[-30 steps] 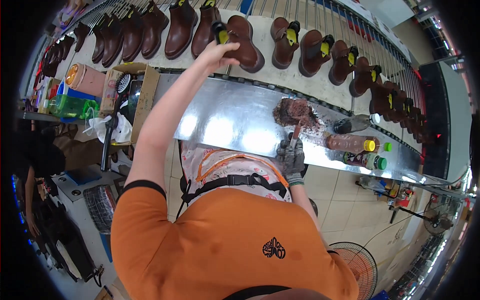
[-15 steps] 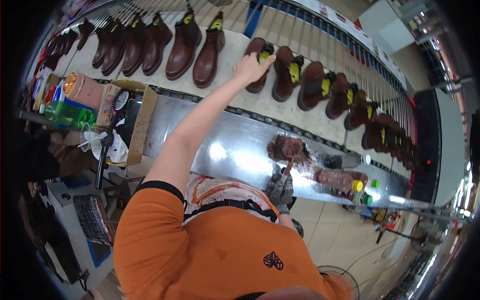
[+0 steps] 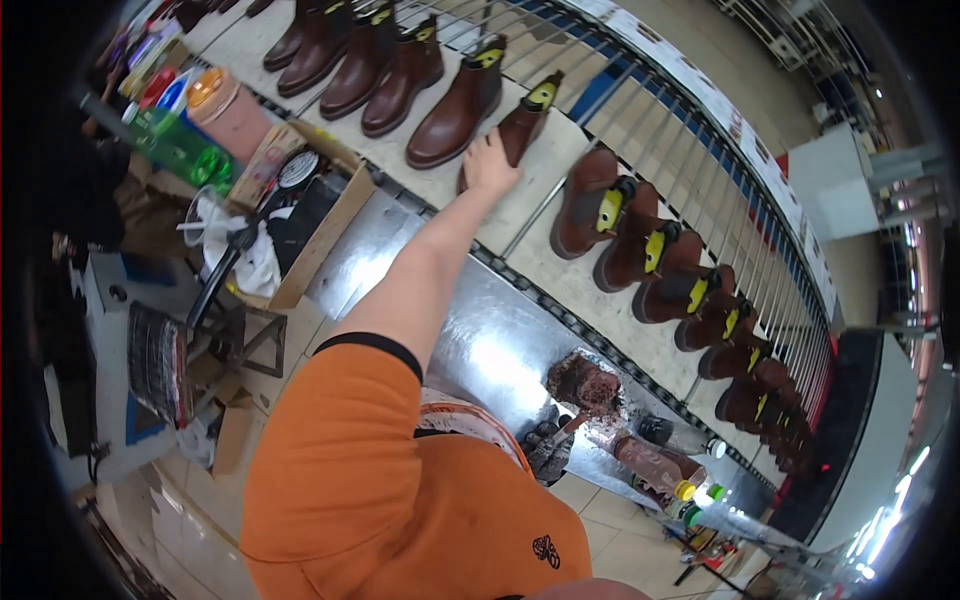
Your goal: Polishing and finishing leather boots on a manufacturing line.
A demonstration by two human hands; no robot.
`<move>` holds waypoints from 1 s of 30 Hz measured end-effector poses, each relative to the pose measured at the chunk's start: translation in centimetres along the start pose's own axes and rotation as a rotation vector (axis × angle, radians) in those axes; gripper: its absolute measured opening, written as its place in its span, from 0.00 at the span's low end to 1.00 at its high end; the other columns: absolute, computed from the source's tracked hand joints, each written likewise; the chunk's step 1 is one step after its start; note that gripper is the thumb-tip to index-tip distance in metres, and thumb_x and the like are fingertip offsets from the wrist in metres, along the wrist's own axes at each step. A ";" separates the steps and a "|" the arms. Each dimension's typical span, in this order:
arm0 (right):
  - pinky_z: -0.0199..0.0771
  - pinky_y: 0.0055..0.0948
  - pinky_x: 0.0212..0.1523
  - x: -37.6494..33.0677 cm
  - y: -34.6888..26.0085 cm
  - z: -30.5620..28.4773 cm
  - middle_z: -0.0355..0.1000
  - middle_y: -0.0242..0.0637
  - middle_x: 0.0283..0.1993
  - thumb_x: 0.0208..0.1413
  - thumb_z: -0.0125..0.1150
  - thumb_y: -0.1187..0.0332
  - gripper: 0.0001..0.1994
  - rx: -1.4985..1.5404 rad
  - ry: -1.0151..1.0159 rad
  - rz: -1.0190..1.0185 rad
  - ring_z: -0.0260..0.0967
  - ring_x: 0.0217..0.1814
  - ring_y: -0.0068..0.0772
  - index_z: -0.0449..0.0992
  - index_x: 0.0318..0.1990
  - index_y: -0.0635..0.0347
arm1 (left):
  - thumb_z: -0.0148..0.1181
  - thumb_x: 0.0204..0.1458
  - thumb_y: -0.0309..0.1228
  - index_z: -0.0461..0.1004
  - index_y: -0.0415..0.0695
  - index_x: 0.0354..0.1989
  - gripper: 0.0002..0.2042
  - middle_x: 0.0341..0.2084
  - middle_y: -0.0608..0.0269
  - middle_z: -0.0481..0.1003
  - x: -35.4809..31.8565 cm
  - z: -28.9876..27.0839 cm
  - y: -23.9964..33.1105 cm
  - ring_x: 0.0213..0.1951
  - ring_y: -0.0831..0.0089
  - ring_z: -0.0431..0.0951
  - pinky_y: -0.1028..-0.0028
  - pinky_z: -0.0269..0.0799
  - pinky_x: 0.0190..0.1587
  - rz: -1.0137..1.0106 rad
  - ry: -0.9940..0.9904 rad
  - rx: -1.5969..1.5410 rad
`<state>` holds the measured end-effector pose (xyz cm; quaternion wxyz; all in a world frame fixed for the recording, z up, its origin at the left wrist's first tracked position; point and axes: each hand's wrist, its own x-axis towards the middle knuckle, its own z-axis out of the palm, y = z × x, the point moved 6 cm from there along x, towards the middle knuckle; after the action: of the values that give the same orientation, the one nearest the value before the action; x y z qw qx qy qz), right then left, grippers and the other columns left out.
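Boots in brown leather stand in a row along a pale conveyor as a worker in an orange shirt reaches out with the left hand (image 3: 490,160), fingers closed on the heel of a brown boot (image 3: 520,128) with a yellow tab, which stands on the belt beside a larger ankle boot (image 3: 455,108). The right hand (image 3: 548,448), in a dark stained glove, is wrapped around a brush (image 3: 572,425) at the near edge of the steel bench (image 3: 480,350), just beside a stained polish pad (image 3: 585,382) and a brown bottle (image 3: 650,465).
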<state>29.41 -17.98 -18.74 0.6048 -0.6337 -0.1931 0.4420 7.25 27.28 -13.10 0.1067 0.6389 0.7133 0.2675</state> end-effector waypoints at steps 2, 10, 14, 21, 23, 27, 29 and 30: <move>0.65 0.19 0.20 0.4 -0.5 0.1 0.68 0.29 0.29 0.53 0.52 0.71 0.16 -0.035 -0.021 0.010 0.63 0.21 0.20 0.65 0.50 0.59 | 0.71 0.30 0.41 0.55 0.42 0.56 0.42 0.49 0.49 0.65 0.3 0.2 -0.4 0.54 0.55 0.64 0.61 0.59 0.56 -0.040 -0.040 0.027; 0.65 0.20 0.20 -0.8 -1.5 0.3 0.68 0.29 0.28 0.53 0.53 0.70 0.15 -0.097 -0.017 0.030 0.63 0.22 0.20 0.66 0.49 0.59 | 0.73 0.23 0.44 0.64 0.38 0.49 0.40 0.46 0.47 0.71 -4.5 -8.4 -2.0 0.50 0.52 0.70 0.61 0.66 0.52 -0.085 -0.337 -0.051; 0.65 0.20 0.20 -1.9 -1.5 1.0 0.68 0.29 0.28 0.53 0.53 0.70 0.14 -0.114 0.002 0.051 0.64 0.22 0.20 0.67 0.48 0.60 | 0.70 0.19 0.39 0.65 0.37 0.47 0.38 0.40 0.43 0.72 -12.5 -13.1 -3.4 0.45 0.48 0.72 0.60 0.67 0.49 0.085 -0.356 -0.156; 0.65 0.20 0.20 -5.5 -1.9 1.9 0.68 0.29 0.27 0.53 0.54 0.69 0.14 -0.159 0.039 0.106 0.64 0.22 0.20 0.68 0.47 0.60 | 0.70 0.24 0.39 0.60 0.38 0.53 0.41 0.43 0.46 0.67 -24.2 -15.1 -4.7 0.47 0.50 0.66 0.58 0.63 0.50 0.179 -0.302 -0.040; 0.65 0.20 0.20 -6.3 -2.0 1.6 0.68 0.29 0.27 0.54 0.54 0.70 0.12 -0.160 0.043 0.103 0.64 0.22 0.20 0.69 0.46 0.60 | 0.68 0.28 0.37 0.59 0.37 0.52 0.38 0.46 0.46 0.65 -25.3 -14.8 -4.5 0.48 0.47 0.66 0.58 0.63 0.50 0.132 -0.315 -0.066; 0.65 0.18 0.20 -4.6 2.7 -2.1 0.69 0.30 0.28 0.55 0.52 0.75 0.17 -0.435 0.005 -0.009 0.64 0.22 0.19 0.65 0.53 0.58 | 0.62 0.38 0.37 0.60 0.35 0.53 0.32 0.47 0.44 0.68 -23.3 -12.8 -6.4 0.51 0.48 0.68 0.59 0.66 0.50 0.107 -0.748 -0.088; 0.65 0.18 0.20 -4.3 2.0 -0.6 0.69 0.30 0.28 0.55 0.52 0.75 0.18 -0.381 0.006 -0.003 0.64 0.22 0.19 0.64 0.54 0.57 | 0.58 0.42 0.37 0.64 0.36 0.52 0.28 0.46 0.45 0.69 -19.7 -13.0 -5.0 0.50 0.52 0.69 0.62 0.66 0.50 0.126 -0.780 -0.233; 0.65 0.17 0.20 -4.3 1.7 -0.1 0.69 0.30 0.28 0.55 0.52 0.75 0.18 -0.358 0.005 0.004 0.64 0.22 0.19 0.64 0.54 0.57 | 0.53 0.47 0.37 0.67 0.37 0.51 0.23 0.46 0.46 0.71 -18.4 -12.8 -3.9 0.50 0.56 0.71 0.64 0.66 0.50 0.128 -0.810 -0.383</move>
<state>26.66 -21.72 -18.88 0.4817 -0.7328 -0.2659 0.4002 0.51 6.14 -7.94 0.4768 0.7037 0.5107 0.1290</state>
